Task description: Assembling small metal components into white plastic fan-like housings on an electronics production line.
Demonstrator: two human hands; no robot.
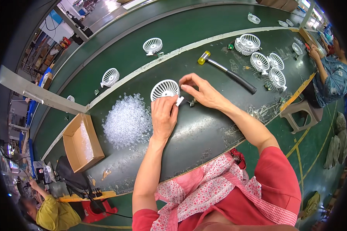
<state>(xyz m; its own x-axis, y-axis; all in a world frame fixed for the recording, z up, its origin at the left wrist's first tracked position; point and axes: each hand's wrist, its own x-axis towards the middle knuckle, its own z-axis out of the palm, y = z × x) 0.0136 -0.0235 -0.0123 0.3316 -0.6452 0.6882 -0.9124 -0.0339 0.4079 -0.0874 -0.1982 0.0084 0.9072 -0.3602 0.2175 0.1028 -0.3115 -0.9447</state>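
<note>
A round white slotted plastic fan housing (164, 89) stands on the dark green worktop in front of me. My left hand (164, 117) grips its near edge, the fingers bent over the rim beside a small white tab (179, 101). At the right side of the housing, my right hand (205, 93) has its thumb and index finger bent close together in a pinch; whatever lies between the tips is too small to make out. Under that hand is a small dark part (192, 103) with a thin wire. A heap of clear small plastic pieces (127, 121) spreads left of my left hand.
A yellow-headed hammer (227, 71) lies beyond my right hand. More white housings (247, 43) are grouped at the right. Others (110, 77) lie on the green belt (131, 57). A cardboard box (95, 148) stands at left. Co-workers sit at right (331, 77) and lower left (58, 213).
</note>
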